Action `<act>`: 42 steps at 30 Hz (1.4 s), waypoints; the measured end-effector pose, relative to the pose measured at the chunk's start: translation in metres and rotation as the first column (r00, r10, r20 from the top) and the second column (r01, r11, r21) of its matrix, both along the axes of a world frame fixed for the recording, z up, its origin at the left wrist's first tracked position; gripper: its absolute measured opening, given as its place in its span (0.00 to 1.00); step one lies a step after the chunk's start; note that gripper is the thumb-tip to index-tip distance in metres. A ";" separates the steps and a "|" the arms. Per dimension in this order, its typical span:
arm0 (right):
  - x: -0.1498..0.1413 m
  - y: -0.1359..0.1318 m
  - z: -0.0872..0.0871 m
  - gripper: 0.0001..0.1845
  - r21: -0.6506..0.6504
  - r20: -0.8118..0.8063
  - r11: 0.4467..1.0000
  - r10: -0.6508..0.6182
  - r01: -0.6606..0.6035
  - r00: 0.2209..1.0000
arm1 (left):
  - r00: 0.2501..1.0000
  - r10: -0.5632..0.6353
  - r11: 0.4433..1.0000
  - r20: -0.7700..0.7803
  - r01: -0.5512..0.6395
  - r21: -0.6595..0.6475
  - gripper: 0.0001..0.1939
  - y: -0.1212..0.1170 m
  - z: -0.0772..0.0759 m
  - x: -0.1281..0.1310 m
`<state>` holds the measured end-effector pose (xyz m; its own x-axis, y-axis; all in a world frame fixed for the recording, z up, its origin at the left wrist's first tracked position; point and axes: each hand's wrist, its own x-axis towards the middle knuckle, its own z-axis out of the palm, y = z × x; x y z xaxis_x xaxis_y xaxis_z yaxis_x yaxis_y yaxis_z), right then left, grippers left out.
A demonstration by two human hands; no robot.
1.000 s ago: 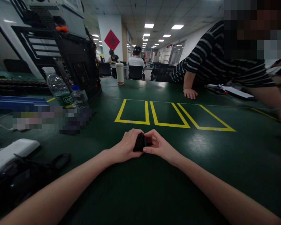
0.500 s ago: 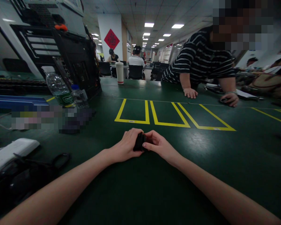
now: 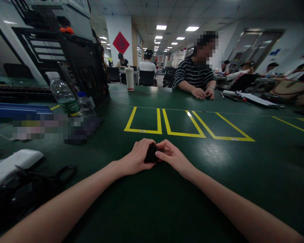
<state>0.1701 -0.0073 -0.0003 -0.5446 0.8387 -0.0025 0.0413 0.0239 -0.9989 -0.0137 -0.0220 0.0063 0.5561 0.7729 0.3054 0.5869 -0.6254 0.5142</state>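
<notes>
Since the earlier frame, the co-worker in the striped shirt [image 3: 192, 75] has been drawn back from a lean over the table [image 3: 152, 209], and both of that person's hands have been brought close together on the far side; at the near side, only the right thumb has been shifted slightly, while the grip of the left is almost unchanged. A small black object [image 3: 151, 155] is being held and worked at between two hands, and this handling is judged to be the step in hand; what is being done to it cannot be made out, as most of it is covered by fingers. By the left hand [image 3: 135, 158] it is clasped from the left side, with the fingers laid over the far side and the thumb placed along the near one. The right hand [image 3: 174, 158] is narrow, its fingers curled and its fingertips brought up to the right side of the object; whether a part is pinched there cannot be told. For this fine handling, a steady left clasp and small, light right finger movements seem to be called for, lest the object be tilted or slip. It is located low over the near part of the table, just on the near side of the yellow tape outlines [image 3: 143, 131].
</notes>
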 end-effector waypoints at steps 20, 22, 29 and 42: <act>0.005 0.001 0.002 0.18 0.041 0.067 0.994 0.096 -0.099 0.993 | 1.000 0.013 0.999 -0.005 -0.014 -0.030 0.27 0.000 0.001 0.000; 0.004 0.000 0.003 0.14 0.043 0.088 0.998 0.051 -0.054 0.995 | 1.000 0.014 1.000 0.004 -0.014 -0.018 0.27 0.000 0.000 0.000; 0.004 0.002 0.003 0.19 -0.021 0.029 0.999 0.030 -0.030 0.999 | 1.000 0.001 0.999 0.005 -0.001 -0.032 0.26 -0.001 0.003 0.000; 0.004 0.001 0.000 0.18 0.018 -0.035 0.997 0.071 -0.071 0.997 | 1.000 -0.003 1.000 -0.012 0.003 -0.014 0.27 -0.001 0.001 -0.001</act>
